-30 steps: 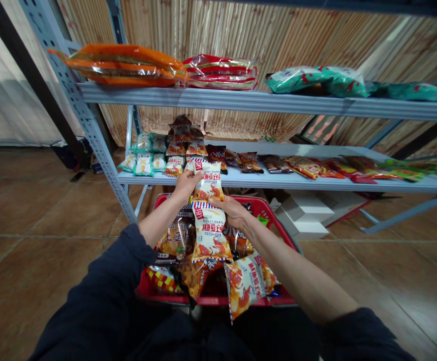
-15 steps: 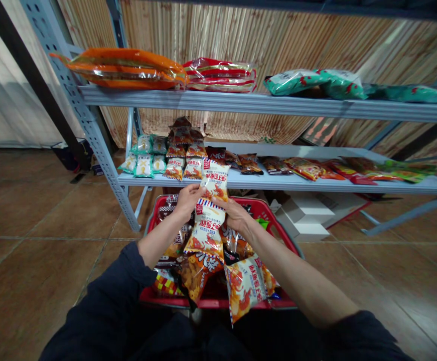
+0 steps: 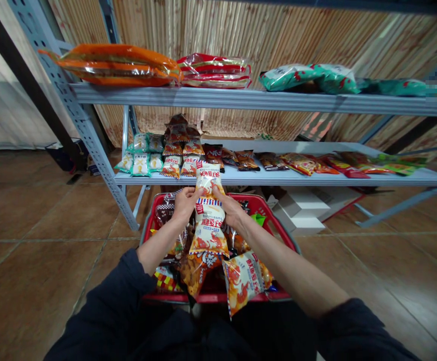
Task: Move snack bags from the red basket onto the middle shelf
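Note:
My left hand and my right hand are closed on opposite sides of a white-and-orange snack bag with red lettering. A matching snack bag hangs right below it, end to end; whether the two are joined is hidden near my fingers. Both are over a red basket filled with packaged snacks. Another bag of the same kind leans over the basket's near edge, beside a brown-and-orange snack bag.
A blue-grey metal shelf stands just beyond the basket. Its lower board carries small green-and-white bags, stacked white-and-orange bags and several dark packets. Large orange and teal bags lie above. White boxes sit on the floor.
The view has shifted slightly. My hands still grip the upper bag, and the pair of bags now hangs a little straighter.

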{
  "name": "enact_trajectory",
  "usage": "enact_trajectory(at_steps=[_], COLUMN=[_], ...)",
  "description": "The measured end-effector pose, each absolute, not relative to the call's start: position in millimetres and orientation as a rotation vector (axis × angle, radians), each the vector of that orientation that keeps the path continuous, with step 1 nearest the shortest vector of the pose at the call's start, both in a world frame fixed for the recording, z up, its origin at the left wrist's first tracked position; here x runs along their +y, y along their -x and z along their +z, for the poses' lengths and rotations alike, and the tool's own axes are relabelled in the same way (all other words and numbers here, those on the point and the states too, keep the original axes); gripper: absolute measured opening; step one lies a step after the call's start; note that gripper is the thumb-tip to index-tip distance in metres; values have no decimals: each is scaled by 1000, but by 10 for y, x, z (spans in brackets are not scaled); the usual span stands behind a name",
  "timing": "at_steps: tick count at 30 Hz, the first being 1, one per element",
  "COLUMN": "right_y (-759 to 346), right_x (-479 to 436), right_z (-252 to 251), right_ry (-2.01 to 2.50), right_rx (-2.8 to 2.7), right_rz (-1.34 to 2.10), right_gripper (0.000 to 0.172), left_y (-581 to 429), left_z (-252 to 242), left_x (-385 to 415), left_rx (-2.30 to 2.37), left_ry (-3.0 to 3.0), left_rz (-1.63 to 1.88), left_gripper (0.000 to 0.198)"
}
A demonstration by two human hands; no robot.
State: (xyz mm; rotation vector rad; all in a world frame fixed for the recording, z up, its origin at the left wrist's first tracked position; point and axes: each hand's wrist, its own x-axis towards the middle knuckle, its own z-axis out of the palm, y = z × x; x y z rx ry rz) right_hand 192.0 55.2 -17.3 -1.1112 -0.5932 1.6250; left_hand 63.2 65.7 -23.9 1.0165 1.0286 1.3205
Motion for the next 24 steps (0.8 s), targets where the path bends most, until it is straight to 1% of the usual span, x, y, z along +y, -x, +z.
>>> enact_trajectory(at_steps=[7, 10, 13, 16, 20, 24], right_y=[-1918, -1920, -1928, -1931, -1940, -1942], right_x=[516, 513, 528, 562, 616, 646], right_z=[-128, -140, -175, -208, -223, -225], right_ry=[1144, 1123, 1088, 1059, 1044, 1072], right_rx=[-607, -625, -651, -634, -591, -555], right_rz=[1620, 1617, 1621, 1616, 1560, 1520], right_gripper=[24, 21, 19, 19, 19, 19], left_y=[-619, -620, -621, -617, -588, -561], left_z=[-258, -275, -299, -315, -310, -304], left_x=[607, 608, 611, 587, 522, 484], left_rx=[999, 952, 900, 857, 865, 940], left_ry=[-915, -872, -777, -719, -776, -822], left_rz=[1334, 1332, 1334, 1255, 1102, 1076], left_gripper=[32, 31, 35, 36, 32, 29])
